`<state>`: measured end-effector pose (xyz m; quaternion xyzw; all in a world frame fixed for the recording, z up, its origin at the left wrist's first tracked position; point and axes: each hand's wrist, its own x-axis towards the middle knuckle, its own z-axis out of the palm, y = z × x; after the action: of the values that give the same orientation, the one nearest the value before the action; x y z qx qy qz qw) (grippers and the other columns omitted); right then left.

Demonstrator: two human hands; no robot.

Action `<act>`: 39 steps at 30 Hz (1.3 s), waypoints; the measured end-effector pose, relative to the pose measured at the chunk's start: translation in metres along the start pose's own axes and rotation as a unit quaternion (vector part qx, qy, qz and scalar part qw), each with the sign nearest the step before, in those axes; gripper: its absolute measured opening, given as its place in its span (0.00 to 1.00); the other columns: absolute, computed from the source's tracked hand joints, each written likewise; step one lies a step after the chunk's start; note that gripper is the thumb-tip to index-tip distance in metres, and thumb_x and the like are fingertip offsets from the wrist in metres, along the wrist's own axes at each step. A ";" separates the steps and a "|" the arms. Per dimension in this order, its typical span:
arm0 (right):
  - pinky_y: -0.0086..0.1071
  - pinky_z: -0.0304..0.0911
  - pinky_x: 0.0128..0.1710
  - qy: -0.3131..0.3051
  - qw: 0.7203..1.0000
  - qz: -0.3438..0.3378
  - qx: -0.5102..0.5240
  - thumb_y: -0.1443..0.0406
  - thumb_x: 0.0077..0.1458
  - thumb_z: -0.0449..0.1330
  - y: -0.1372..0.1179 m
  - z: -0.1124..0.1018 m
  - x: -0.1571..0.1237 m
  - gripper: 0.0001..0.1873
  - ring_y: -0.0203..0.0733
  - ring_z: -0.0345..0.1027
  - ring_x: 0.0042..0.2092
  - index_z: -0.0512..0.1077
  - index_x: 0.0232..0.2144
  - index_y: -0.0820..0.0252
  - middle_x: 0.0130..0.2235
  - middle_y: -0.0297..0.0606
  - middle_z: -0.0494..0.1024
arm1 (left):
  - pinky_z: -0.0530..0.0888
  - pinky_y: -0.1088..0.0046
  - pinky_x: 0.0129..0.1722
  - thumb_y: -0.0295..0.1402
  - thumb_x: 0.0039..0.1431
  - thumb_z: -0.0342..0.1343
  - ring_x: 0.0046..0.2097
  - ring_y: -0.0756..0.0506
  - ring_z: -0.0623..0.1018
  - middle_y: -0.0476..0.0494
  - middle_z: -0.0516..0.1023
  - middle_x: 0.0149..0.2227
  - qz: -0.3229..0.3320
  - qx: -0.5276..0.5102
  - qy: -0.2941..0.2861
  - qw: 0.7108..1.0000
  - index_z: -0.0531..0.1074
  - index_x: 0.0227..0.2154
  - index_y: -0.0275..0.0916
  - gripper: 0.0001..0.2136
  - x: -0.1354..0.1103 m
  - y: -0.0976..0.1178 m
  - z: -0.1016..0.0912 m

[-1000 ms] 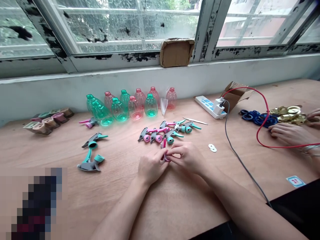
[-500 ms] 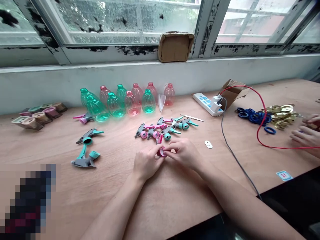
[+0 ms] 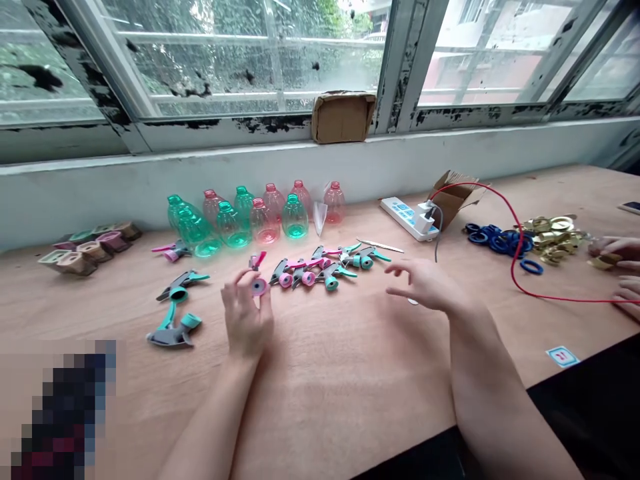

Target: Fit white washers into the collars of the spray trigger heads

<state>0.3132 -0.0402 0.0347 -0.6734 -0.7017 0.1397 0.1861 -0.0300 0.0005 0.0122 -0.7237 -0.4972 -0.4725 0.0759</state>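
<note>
L hand (image 3: 245, 317) is raised off the table, fingers pinching a small pink plastic sprayer part (image 3: 258, 287) w/ a round collar + short stem. Thumb and fingertips are closed on it, collar face turned toward the head cam (prob held that way to eyeball the bore, just my read). R hand (image 3: 425, 283) hovers low over the table, fingers spread wide open, nothing in them. Nearest item is a flat white washer (image 3: 413, 302), mostly hidden below the hand.

Table (image 3: 320, 407) is smooth, light-coloured plywood. Layout looks sorted by part type, prob to keep each within reach:
- clear PET bottles (image 3: 295, 217), teal + pink tints, stand neck up in a row along the wall under the window
- grey trigger sprayer heads (image 3: 330, 275) w/ teal or pink collars lie in a loose heap just ahead of the hands
- two grey-and-teal sprayer heads (image 3: 170, 339) sit apart to the left
- stubby square plastic blocks (image 3: 80, 260), mixed colours, are clustered far left

Right side: white power strip (image 3: 400, 215) w/ a plugged-in charger, a red cable (image 3: 515, 267) looping across the table, matte blue rubber rings (image 3: 495, 241), and a pile of brass-coloured metal fittings (image 3: 550, 233). Co-worker's hand (image 3: 613, 250) at far right (not the wearer's) seems to hold one of those fittings.
</note>
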 end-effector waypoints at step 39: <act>0.27 0.59 0.27 0.021 0.989 -0.061 0.132 0.65 0.51 0.59 -0.008 0.037 0.019 0.05 0.34 0.64 0.27 0.73 0.32 0.58 0.27 0.31 0.73 | 0.70 0.49 0.50 0.34 0.58 0.46 0.56 0.30 0.69 0.29 0.62 0.59 -0.289 0.287 -0.241 0.881 0.60 0.60 0.39 0.25 0.033 -0.067 -0.063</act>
<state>0.2893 -0.0199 0.0064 -0.6018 -0.7129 0.2050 0.2960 -0.1192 0.0180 0.0476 -0.5861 -0.8009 -0.1211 0.0185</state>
